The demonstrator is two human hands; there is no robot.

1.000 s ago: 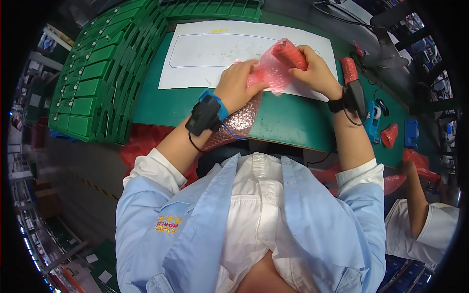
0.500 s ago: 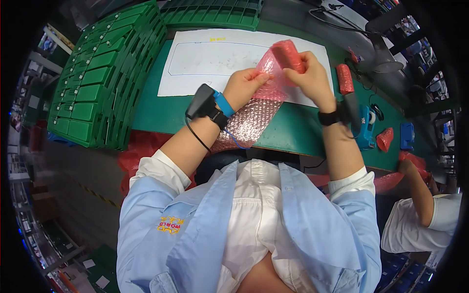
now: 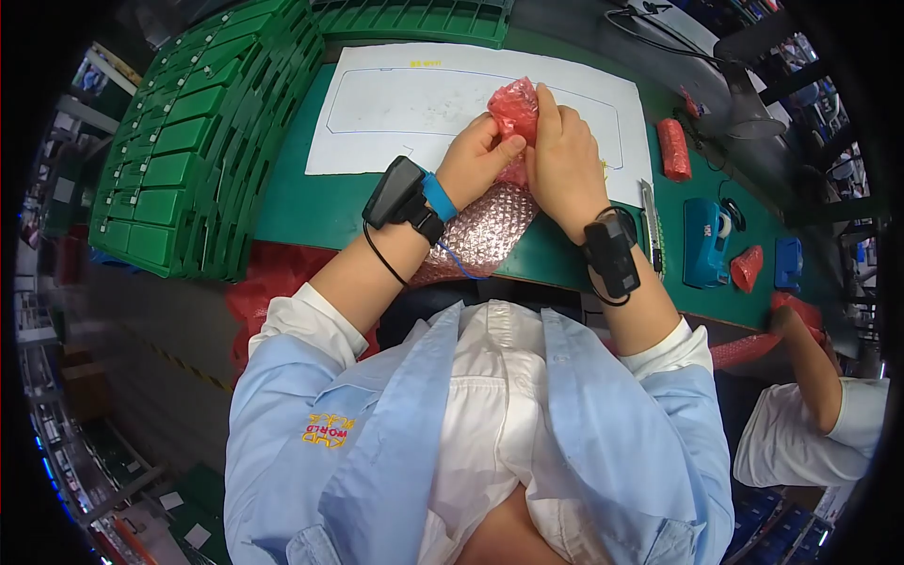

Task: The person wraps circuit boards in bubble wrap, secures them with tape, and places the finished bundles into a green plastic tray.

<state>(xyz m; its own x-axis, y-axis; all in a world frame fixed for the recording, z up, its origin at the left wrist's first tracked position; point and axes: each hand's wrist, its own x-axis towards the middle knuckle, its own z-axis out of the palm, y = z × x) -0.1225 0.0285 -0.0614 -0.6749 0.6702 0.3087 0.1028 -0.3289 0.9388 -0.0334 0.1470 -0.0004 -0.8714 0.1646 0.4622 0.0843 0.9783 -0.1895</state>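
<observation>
Hands: left hand (image 3: 471, 162) and right hand (image 3: 568, 168) together, clamped on red bubble-wrap bundle (image 3: 514, 105).
Bundle position: above white sheet (image 3: 395, 104), inward of the near edge of the worktop (image 3: 301, 215).
Pink bubble-wrap strip (image 3: 485, 229): crosses that edge.

A flat green workbench (image 3: 306, 212) bears a pink bubble-wrap strip (image 3: 490, 231) over its front edge, a white rectangular sheet (image 3: 377, 127), a red bubble-wrapped cylinder (image 3: 674, 151), a slim silver knife (image 3: 650, 221), a blue tape dispenser (image 3: 700, 247), a crumpled red packet (image 3: 748, 268) and, seemingly, a small blue box (image 3: 788, 264).
</observation>
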